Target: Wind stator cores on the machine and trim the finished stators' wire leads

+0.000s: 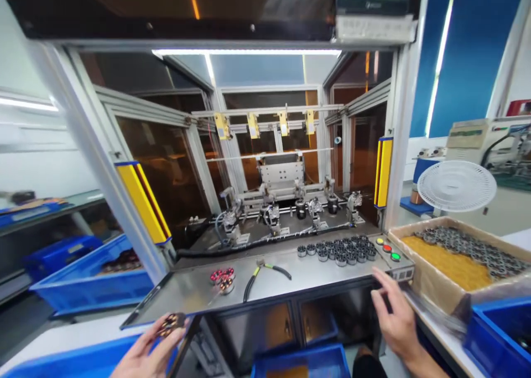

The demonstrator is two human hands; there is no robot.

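Note:
My left hand (150,349) is closed around a copper-wound motor stator (171,324), low at the left in front of the metal ledge (178,289). My right hand (394,317) is raised at the ledge's right front edge, fingers apart and holding nothing. Above and beyond it are the yellow, red and green push buttons (387,248). A small group of wound stators (226,285), some with red tops, sits on the ledge's left part. Pliers with green-and-black handles (272,267) lie spread in the middle. Several dark stator cores (341,255) are clustered at the right.
Behind the ledge stands a machine fixture (282,173) inside an aluminium frame, between two yellow side bars (143,203) (383,172). A box (431,273) of many cores is at right. Blue bins (95,289) (302,361) (498,328) surround the station; a white fan (456,185) is at right.

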